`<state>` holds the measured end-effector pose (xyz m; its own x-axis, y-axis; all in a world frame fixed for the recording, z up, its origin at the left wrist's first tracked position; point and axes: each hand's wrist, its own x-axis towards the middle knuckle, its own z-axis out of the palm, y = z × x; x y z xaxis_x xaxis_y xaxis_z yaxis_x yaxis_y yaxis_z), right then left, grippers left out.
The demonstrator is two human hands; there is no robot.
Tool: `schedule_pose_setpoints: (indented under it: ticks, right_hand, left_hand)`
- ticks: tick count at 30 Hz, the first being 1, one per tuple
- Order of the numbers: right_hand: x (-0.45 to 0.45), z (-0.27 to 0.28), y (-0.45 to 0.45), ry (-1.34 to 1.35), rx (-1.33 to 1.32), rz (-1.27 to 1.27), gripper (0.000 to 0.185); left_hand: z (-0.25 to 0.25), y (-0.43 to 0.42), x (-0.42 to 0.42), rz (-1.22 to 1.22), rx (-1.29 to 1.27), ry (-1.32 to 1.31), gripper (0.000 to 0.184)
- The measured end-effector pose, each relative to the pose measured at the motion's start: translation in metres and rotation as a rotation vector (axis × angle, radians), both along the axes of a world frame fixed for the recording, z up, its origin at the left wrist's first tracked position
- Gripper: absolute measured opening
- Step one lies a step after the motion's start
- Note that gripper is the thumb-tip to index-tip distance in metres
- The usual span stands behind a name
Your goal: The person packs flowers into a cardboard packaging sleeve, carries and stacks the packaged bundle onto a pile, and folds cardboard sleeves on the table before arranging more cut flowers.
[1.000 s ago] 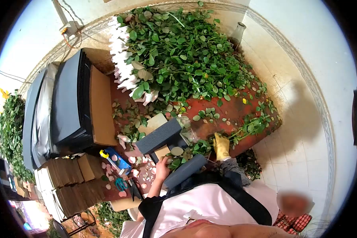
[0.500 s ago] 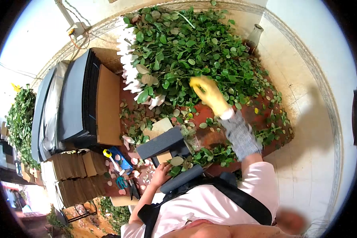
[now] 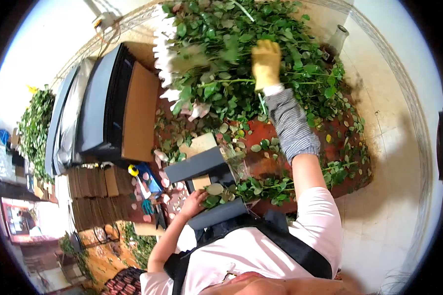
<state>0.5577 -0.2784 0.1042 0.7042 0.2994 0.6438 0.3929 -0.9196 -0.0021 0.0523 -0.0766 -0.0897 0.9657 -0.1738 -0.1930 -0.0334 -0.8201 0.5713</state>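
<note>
My right hand (image 3: 267,64), in a yellow glove with a grey striped sleeve above it, reaches into a large pile of leafy green stems (image 3: 221,54). Its fingers curl down around a leafy stem, partly hidden by the glove; leaves to its left are blurred. My bare left hand (image 3: 193,202) lies beside a dark grey box-like holder (image 3: 194,164), its fingers stretched against a tan cardboard piece (image 3: 201,182) and some leaves. A few leafy stems (image 3: 266,191) extend rightward from there over the red tabletop (image 3: 261,132). Pale white wrapped ends (image 3: 166,54) line the pile's left side.
Large dark grey sheets (image 3: 101,103) and a brown board (image 3: 140,113) stand at left, above stacked cardboard (image 3: 101,196). Teal-handled scissors (image 3: 147,206), a blue box (image 3: 150,178) and scattered petals lie nearby. A glass bottle (image 3: 338,39) stands by the tiled wall.
My right hand has moved farther into the pile and closed on a stem; leaves around it have shifted. My left hand stays beside the grey holder. The view has tilted slightly.
</note>
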Motion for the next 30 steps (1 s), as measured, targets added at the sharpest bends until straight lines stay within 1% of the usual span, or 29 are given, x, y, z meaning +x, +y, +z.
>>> schedule_pose_setpoints:
  ticks: [1,3,5,7,8,9,10,11,12,13,15,17,18,19,21,22,23,24,25,26,29,30]
  right_hand:
    - [-0.002,0.012,-0.011,0.306,-0.02,-0.095,0.019]
    - [-0.003,0.027,-0.031,-0.11,0.12,-0.023,0.019]
    - [-0.006,0.042,-0.039,-0.31,0.168,0.154,0.03]
    - [-0.009,0.042,-0.041,-0.251,0.447,0.624,0.038]
    - [-0.012,0.042,-0.044,-0.105,0.421,0.546,0.043]
    - [-0.026,0.055,-0.046,-0.079,0.328,0.508,0.046]
    - [-0.041,0.068,-0.047,-0.057,0.233,0.473,0.05]
    - [-0.079,0.088,-0.056,-0.142,0.092,0.465,0.051]
    - [-0.105,0.093,-0.065,-0.047,0.051,0.585,0.05]
    - [-0.12,0.093,-0.075,0.037,0.008,0.701,0.048]
    - [-0.133,0.049,-0.103,0.32,-0.124,0.875,0.048]
    - [-0.185,0.024,-0.113,0.933,0.093,0.727,0.049]
    - [-0.205,0.009,-0.114,0.931,-0.048,0.746,0.046]
    - [-0.221,-0.011,-0.115,0.925,-0.188,0.761,0.044]
    - [-0.249,-0.095,-0.123,0.841,-0.087,0.796,0.033]
    - [-0.261,-0.139,-0.125,0.82,-0.075,0.712,0.031]
    - [-0.273,-0.177,-0.127,0.796,-0.063,0.628,0.028]
    - [-0.285,-0.207,-0.131,0.719,-0.269,0.571,0.03]
    - [-0.294,-0.214,-0.127,0.631,-0.47,0.515,0.032]
    - [-0.3,-0.217,-0.129,0.637,-0.44,0.511,0.038]
    - [-0.303,-0.195,-0.128,0.675,-0.517,0.553,0.033]
    - [-0.304,-0.191,-0.134,0.618,-0.338,0.637,0.03]
  left_hand:
    - [0.008,-0.002,0.003,-0.001,0.004,0.013,0.063]
    - [0.006,-0.001,0.004,-0.027,0.034,0.002,0.066]
    - [-0.004,0.002,0.001,-0.029,0.029,-0.025,0.068]
    - [-0.001,0.001,0.003,-0.024,0.024,-0.011,0.068]
    - [-0.007,0.004,0.001,-0.036,0.051,-0.015,0.067]
    - [-0.015,0.004,0.0,-0.03,0.073,-0.024,0.067]
    - [-0.004,-0.001,0.001,-0.03,0.121,-0.021,0.065]
    - [-0.011,0.0,-0.002,-0.006,0.091,-0.052,0.063]
    - [-0.013,0.0,-0.003,0.007,0.079,-0.102,0.062]
    - [-0.003,-0.003,-0.001,0.038,0.045,-0.017,0.063]
    - [0.006,-0.003,0.001,0.024,0.024,-0.059,0.063]
    - [0.003,-0.001,-0.001,0.015,0.072,-0.054,0.063]
    - [-0.008,0.002,-0.003,0.028,-0.011,-0.118,0.067]
    - [-0.009,0.001,-0.002,0.04,-0.02,-0.024,0.068]
    - [-0.013,0.002,-0.006,0.077,-0.064,-0.06,0.067]
    - [-0.005,-0.002,-0.005,0.082,-0.042,-0.095,0.066]
    - [-0.008,-0.001,-0.003,0.102,-0.085,-0.005,0.067]
    - [-0.008,-0.002,-0.004,0.094,-0.111,-0.05,0.066]
    - [-0.006,-0.001,-0.002,0.089,-0.132,-0.102,0.065]
    - [-0.004,0.0,-0.001,0.083,-0.134,-0.105,0.065]
    - [-0.002,0.002,-0.004,0.071,-0.114,-0.08,0.063]
    - [-0.003,0.002,-0.004,0.091,-0.14,-0.063,0.061]
